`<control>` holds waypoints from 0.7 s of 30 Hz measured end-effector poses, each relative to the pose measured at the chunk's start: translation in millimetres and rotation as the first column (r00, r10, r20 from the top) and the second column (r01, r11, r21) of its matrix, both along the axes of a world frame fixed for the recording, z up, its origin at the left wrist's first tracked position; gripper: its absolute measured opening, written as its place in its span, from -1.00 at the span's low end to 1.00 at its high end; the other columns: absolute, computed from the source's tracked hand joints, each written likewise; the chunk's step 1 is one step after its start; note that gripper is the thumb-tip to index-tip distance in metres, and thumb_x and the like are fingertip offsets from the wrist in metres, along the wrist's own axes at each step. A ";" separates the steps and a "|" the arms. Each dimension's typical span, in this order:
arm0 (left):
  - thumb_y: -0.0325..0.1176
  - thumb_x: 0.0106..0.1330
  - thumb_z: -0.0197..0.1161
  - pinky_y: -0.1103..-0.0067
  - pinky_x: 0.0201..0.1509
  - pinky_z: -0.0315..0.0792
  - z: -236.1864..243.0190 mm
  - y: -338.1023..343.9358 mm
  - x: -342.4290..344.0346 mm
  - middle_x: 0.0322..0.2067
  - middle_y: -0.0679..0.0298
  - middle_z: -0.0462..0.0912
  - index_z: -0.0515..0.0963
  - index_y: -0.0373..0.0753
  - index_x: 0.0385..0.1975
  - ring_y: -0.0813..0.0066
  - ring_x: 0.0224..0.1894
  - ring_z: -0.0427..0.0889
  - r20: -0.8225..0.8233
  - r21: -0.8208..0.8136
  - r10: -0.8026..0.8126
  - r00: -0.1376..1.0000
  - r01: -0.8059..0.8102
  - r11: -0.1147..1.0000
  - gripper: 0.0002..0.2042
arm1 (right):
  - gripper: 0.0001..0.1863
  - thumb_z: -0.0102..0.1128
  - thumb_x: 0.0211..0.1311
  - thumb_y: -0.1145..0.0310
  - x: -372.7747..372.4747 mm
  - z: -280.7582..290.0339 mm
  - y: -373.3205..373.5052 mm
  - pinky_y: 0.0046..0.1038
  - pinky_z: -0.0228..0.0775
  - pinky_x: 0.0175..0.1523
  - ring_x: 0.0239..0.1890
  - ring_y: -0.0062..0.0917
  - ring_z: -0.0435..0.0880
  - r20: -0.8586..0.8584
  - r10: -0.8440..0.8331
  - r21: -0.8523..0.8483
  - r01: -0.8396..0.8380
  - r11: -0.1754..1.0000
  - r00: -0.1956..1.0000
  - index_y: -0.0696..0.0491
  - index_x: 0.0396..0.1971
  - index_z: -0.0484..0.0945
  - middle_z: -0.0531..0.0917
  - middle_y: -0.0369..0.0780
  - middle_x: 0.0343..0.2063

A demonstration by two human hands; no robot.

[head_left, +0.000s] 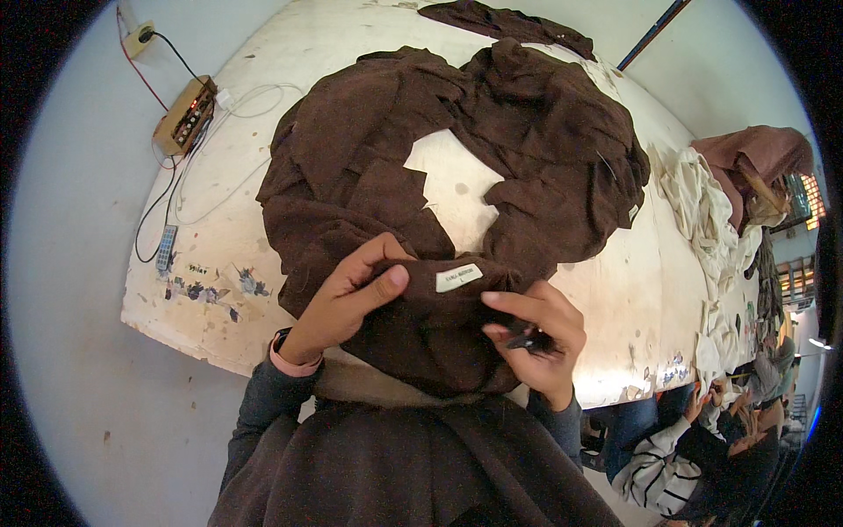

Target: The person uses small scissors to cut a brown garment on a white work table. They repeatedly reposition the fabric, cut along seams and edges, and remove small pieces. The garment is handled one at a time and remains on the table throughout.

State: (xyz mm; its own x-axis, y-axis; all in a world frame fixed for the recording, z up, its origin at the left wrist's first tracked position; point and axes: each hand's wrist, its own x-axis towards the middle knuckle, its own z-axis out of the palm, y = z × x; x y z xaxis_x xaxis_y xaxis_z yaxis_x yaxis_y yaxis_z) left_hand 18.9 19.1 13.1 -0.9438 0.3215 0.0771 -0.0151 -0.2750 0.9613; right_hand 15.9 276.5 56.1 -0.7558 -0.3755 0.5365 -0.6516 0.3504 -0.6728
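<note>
A dark brown cloth garment [421, 338] is held up in front of me at the table's near edge, with a white label [458, 277] at its neckline. My left hand [347, 294] grips the cloth left of the label, thumb on top and fingers behind. On the label's right, my right hand [546, 338] has its index finger against the cloth. Curled in that same hand is a small dark tool [529, 341], which looks like thread snips and is partly hidden by the fingers.
More brown garments [369, 114] lie in a ring on the worn white table [580, 351]. A power box [186, 114] with cables and a remote control [165, 248] sit at left. White cloth [698, 198] is heaped at right, near another person in a striped sleeve [663, 470].
</note>
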 end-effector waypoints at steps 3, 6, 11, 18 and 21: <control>-0.21 0.54 0.19 0.61 0.12 0.33 3.8 9.1 4.5 -0.18 0.41 0.54 0.46 -0.19 -0.14 0.68 -0.05 0.46 -0.075 -0.078 -0.060 0.995 0.054 0.996 -0.81 | -0.59 0.44 -0.19 0.42 -5.9 9.8 -17.7 -0.46 0.16 -0.43 -0.58 -0.54 0.50 -0.094 0.080 0.149 -0.065 0.987 0.992 -0.06 -0.18 0.76 0.53 -0.33 -0.58; -0.20 0.53 0.21 0.66 0.04 0.32 2.4 13.2 2.9 -0.21 0.43 0.53 0.43 -0.18 -0.20 0.70 -0.10 0.44 -0.084 -0.048 -0.015 0.996 0.011 0.999 -0.80 | -0.63 0.36 -0.26 0.46 -8.8 1.1 -25.6 -0.45 0.21 -0.41 -0.54 -0.54 0.55 -0.144 0.149 0.171 -0.124 0.977 0.978 -0.03 -0.28 0.74 0.54 -0.34 -0.57; -0.28 0.54 0.21 0.66 -0.02 0.35 -1.8 -1.9 0.4 -0.28 0.47 0.53 0.49 -0.25 -0.18 0.73 -0.18 0.45 0.019 -0.032 0.042 0.999 -0.041 0.999 -0.83 | -0.77 0.41 -0.10 0.43 -2.2 -8.3 -13.9 -0.47 0.31 -0.38 -0.49 -0.54 0.56 0.091 0.281 -0.310 -0.241 0.920 0.955 0.09 -0.35 0.70 0.69 -0.29 -0.43; -0.45 0.33 0.36 0.54 0.06 0.44 11.7 0.5 1.4 -0.23 0.30 0.66 0.66 -0.23 -0.13 0.39 -0.15 0.63 -0.509 -0.537 0.014 0.860 -0.331 0.776 -0.84 | -0.85 0.39 0.19 0.54 -22.4 -2.3 -19.7 -0.67 0.41 -0.15 -0.23 -0.68 0.65 0.327 0.091 -0.004 -0.095 0.995 0.941 0.13 -0.23 0.70 0.76 -0.28 -0.23; -0.44 0.25 0.41 0.45 0.04 0.50 15.1 -12.5 4.4 -0.23 0.16 0.72 0.68 -0.22 -0.10 0.08 -0.16 0.69 -0.512 -0.708 0.048 0.858 -0.453 0.541 -0.77 | -0.86 0.38 0.20 0.56 -26.2 1.9 -6.6 -0.64 0.41 -0.07 -0.22 -0.70 0.64 0.417 -0.054 -0.097 0.104 0.990 0.907 0.14 -0.23 0.69 0.75 -0.31 -0.25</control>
State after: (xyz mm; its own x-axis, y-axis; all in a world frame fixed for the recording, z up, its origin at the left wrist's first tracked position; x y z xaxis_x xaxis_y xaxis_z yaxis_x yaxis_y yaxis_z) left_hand 23.3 6.6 28.2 -0.9363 0.1934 0.2931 0.3454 0.6579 0.6693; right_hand -10.2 269.9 58.1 -0.9433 -0.2601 0.2064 -0.2809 0.2938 -0.9137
